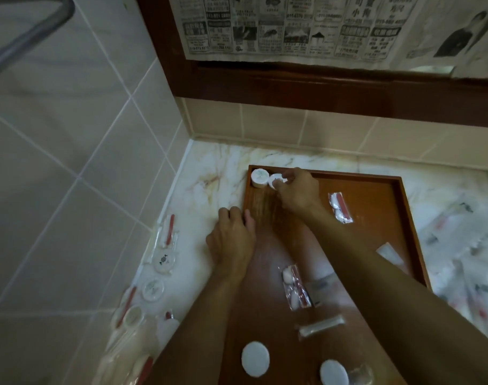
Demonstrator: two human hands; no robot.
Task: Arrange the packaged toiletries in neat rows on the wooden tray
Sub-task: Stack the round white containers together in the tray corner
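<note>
The row has barely begun. On the wooden tray (376,190), one white round packet (259,177) stands in the corner at about 11 o'clock, and a second round packet (276,181) is being set just beside it, touching or nearly so. The rest of the tray is not yet in order: a clear sachet with a red strip (340,207) lies at about 2 o'clock, another red-strip sachet (295,290) near the middle, a slim clear-wrapped stick (320,326) at about 5 o'clock, a blurred whitish packet (389,253) at 3 o'clock, and two white round discs (255,359) (334,372) at 6 o'clock.

More toiletries wait off the tray on the marble desk (223,162), along its edge at about 8 o'clock, among them two round packets with printed lids (163,261) (153,288); others at 4 o'clock are too blurred to name. By my judgement most of the sorting is left.

The right hand (298,193) has a narrow grip, its fingertips (284,179) pinching the second round packet. The left hand (231,240) rests on the tray's 9 o'clock rim, fingers curled over it, steadying it.
</note>
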